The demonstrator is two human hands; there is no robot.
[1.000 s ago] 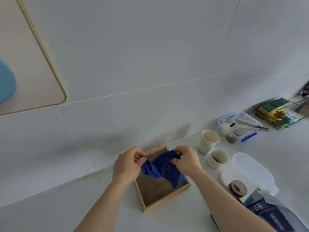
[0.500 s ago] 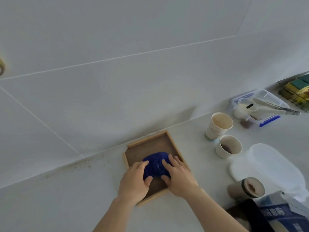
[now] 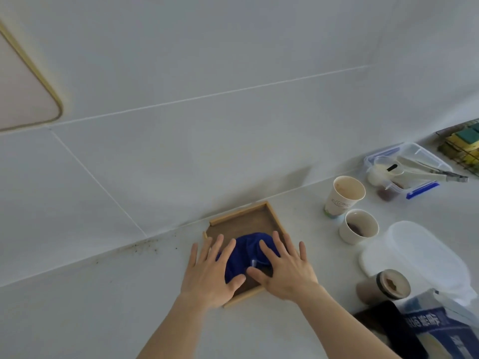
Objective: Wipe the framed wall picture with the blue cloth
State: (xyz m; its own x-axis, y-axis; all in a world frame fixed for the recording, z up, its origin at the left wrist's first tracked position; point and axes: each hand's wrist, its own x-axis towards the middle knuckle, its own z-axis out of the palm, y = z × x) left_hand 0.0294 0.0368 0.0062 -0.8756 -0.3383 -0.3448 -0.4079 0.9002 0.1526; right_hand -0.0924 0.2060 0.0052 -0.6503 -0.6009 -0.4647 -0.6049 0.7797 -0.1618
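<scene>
The blue cloth (image 3: 245, 251) lies bunched in a shallow wooden tray (image 3: 243, 218) on the white counter, against the wall. My left hand (image 3: 210, 270) rests flat with spread fingers over the cloth's left side and the tray's left rim. My right hand (image 3: 283, 268) lies flat with spread fingers on the cloth's right side. Neither hand grips the cloth. The framed wall picture (image 3: 23, 99), pale with a thin gold frame and a rounded corner, hangs at the upper left, far from both hands.
Two paper cups (image 3: 344, 195) (image 3: 359, 229) stand right of the tray. Further right lie a clear box with tongs (image 3: 409, 169), a white lid (image 3: 420, 252), a brown lidded jar (image 3: 386, 286), a blue bag (image 3: 440, 330) and a sponge rack (image 3: 464, 146).
Both hands lowered the cloth from the air into the tray, then let go and flattened out with fingers spread on it. The picture's corner is back in view at the upper left.
</scene>
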